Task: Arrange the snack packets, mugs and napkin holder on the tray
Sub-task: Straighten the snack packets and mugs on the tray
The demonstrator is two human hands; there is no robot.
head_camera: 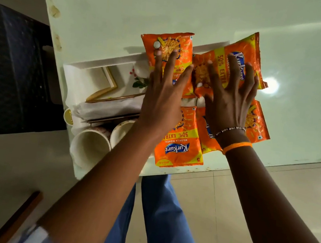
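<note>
We press both flat hands on the snack packets at the far end of the tray.

From the head camera, our left hand [164, 93] lies open, fingers spread, on the far-left packet [171, 47], and our right hand [230, 94] lies open on the far-right packet [243, 56]; neither grips anything. That right packet's long axis runs slantwise, its far corner past the tray [73, 81] rim, so we judge it needs turning inward, and the right hand is nearer. Two near packets [181, 144] lie under our wrists, partly hidden. To the left in the tray sit the napkin holder [108, 106] with white napkins and two mugs [89, 144] on their sides, close beside the packets and crowding any leftward slide.
</note>
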